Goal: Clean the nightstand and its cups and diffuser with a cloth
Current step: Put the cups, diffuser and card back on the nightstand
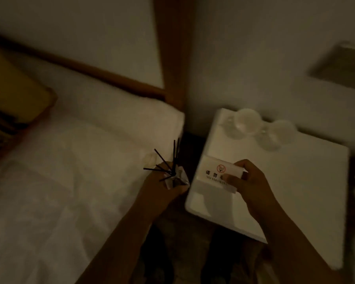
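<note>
The white nightstand [295, 181] fills the right half of the dim head view. Two clear glass cups [246, 124] [279, 134] stand at its back edge, touching. My left hand [162, 185] grips the reed diffuser [175, 177], a small glass bottle with several black sticks fanning upward, held over the gap between bed and nightstand. My right hand [248, 181] pinches a white no-smoking sign [217, 175] at the nightstand's front left corner. No cloth is visible.
A bed [59, 181] with white sheets and a pillow lies on the left, with a wooden headboard [172, 58] behind it. A yellow cushion [12, 95] sits at the far left. The floor below the nightstand is dark.
</note>
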Demonstrator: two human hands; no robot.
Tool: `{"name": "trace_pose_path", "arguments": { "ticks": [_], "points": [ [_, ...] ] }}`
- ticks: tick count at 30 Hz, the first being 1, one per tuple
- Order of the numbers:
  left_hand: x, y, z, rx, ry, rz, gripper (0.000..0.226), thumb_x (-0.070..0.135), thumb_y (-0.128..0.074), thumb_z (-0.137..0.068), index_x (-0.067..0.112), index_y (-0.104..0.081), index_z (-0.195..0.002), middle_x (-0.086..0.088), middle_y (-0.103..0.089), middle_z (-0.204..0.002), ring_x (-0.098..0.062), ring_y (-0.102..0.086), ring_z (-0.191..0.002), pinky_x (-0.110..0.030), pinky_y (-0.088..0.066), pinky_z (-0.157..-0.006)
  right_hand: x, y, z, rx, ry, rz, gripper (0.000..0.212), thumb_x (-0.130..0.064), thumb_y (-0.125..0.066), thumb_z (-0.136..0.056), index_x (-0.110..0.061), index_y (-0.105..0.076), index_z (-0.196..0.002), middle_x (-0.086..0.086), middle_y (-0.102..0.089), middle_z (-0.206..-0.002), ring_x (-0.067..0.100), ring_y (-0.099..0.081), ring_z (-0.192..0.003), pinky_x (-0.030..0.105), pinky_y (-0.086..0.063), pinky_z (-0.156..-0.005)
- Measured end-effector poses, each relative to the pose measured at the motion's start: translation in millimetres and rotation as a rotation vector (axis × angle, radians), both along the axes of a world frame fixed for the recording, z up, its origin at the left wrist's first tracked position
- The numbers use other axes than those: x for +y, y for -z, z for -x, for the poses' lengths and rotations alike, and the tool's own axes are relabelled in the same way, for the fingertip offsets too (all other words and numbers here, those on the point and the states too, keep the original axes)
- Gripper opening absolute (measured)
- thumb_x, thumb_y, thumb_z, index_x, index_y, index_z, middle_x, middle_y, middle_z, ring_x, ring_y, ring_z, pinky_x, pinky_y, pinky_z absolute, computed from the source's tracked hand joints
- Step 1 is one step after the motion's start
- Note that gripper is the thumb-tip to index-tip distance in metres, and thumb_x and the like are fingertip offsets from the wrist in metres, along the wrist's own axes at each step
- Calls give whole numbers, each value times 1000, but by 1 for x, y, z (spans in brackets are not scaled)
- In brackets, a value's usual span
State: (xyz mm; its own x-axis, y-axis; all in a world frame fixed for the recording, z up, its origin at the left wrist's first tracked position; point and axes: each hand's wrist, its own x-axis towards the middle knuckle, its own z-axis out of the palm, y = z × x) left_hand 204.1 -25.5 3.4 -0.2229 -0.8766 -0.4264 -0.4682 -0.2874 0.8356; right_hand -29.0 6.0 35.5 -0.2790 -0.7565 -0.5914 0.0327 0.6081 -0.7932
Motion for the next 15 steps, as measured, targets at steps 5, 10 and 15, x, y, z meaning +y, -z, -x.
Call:
{"name": "trace_pose_path", "arguments": {
  "ticks": [5,10,15],
  "points": [
    [11,-10,131,42,192,-31,44,18,-80,-76,40,-56,-105,31,-55,-102,14,-55,-90,6,-39,-74,52,-1,118,45,213,9,23,0,-72,-79,-8,-51,-84,9,-73,-93,25,-72,-86,39,-58,-72],
    [16,-10,239,13,333,42,45,12,-83,-72,40,-60,-99,19,-62,-102,18,-56,-96,4,-40,-79,93,17,207,143,340,6,23,-1,-71,-80,-10,-49,-84,4,-70,-93,20,-69,-87,38,-59,-74],
    [21,11,319,3,400,88,41,8,-80,-75,38,-57,-91,12,-64,-97,10,-60,-91,-11,-45,-85,111,52,271,293,409,-6,24,-10,-73,-81,-12,-52,-90,5,-66,-98,16,-65,-88,25,-52,-66]
  ]
}}
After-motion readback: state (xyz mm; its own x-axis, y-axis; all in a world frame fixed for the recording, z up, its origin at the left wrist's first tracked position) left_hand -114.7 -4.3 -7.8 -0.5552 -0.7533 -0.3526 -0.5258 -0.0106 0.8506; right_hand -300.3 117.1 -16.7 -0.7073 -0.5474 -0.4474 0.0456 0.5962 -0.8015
